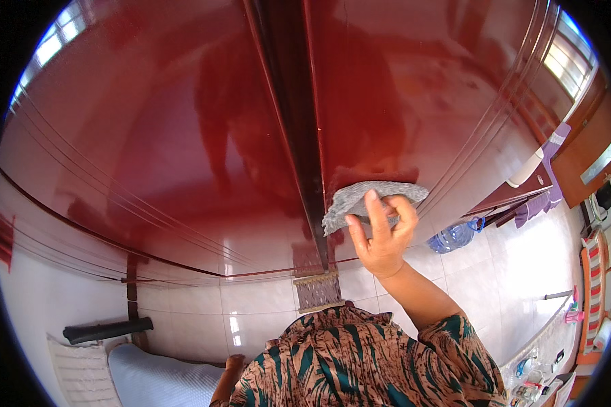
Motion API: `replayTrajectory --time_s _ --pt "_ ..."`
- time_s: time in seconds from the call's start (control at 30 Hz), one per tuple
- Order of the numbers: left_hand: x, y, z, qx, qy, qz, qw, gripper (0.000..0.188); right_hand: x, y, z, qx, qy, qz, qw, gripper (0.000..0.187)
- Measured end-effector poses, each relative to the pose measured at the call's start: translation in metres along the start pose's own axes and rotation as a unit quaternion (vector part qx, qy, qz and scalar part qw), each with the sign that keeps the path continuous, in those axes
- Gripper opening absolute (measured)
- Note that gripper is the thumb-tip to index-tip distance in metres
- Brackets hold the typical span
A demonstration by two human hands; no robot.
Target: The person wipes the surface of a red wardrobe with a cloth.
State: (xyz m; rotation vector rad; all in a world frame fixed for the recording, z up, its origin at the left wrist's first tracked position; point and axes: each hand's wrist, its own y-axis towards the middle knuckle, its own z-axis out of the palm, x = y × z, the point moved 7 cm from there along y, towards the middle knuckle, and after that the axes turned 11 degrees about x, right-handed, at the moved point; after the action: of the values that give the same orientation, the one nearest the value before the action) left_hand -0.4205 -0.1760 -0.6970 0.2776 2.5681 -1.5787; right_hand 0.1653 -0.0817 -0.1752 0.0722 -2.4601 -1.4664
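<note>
A crumpled grey cloth [352,197] is against a glossy dark-red panelled surface [183,169], just right of the dark strip [295,102] that divides it. My right hand [385,237] grips this cloth, its fingers bent and partly apart, some of them hidden by the folds. Low in the view, my left hand [235,363] hangs down close to my side, away from the surface. Only a small part of it shows, so its fingers cannot be made out.
A stool or mat with a woven top [319,292] stands right in front of me. A blue-tinted plastic bottle [455,236] lies on the tiled floor to the right. At lower left are a light-blue quilted cover [159,380] and a black roll [107,331].
</note>
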Motion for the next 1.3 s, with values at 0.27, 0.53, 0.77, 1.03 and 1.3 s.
replayTrajectory --time_s 0.27,0.53,0.77,1.03,1.3 --pt "-0.138 -0.008 -0.098 -0.29 0.22 0.385 0.848 0.039 0.003 -0.102 0.063 0.163 -0.071 -0.091 0.98 0.054" --pt "-0.101 -0.019 -0.084 -0.176 0.132 0.25 0.943 0.006 -0.008 -0.18 0.097 0.33 0.005 -0.002 0.944 0.059" --pt "0.003 -0.01 0.001 -0.168 0.135 0.177 0.96 0.006 -0.025 -0.189 0.089 0.35 0.043 0.056 0.934 0.063" --pt "-0.067 -0.015 -0.023 -0.199 0.094 0.31 0.925 0.014 -0.045 -0.217 0.078 0.316 0.065 0.151 0.934 0.071" --pt "-0.091 -0.015 -0.081 -0.161 0.097 0.204 0.961 0.022 -0.012 -0.213 0.112 0.339 0.144 0.138 0.92 0.07"
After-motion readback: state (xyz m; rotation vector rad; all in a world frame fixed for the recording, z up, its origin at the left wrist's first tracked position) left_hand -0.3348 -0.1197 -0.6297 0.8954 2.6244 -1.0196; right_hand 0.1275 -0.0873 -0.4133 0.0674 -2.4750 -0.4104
